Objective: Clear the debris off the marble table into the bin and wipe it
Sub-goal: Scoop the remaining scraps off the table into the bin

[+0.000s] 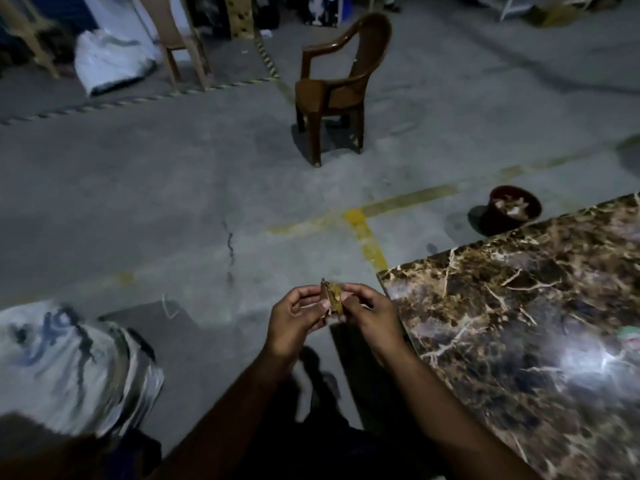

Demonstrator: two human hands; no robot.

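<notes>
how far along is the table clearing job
Done: the dark round bin on the floor already holds pale scraps, and most of the brown marble table looks free of debris. In hand: the left hand and right hand pinch a small brown scrap beside the table corner. Left: binning it, the pale item at the table's right edge, wiping.

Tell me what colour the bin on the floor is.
Dark reddish-brown bin, seen in the head view.
</notes>
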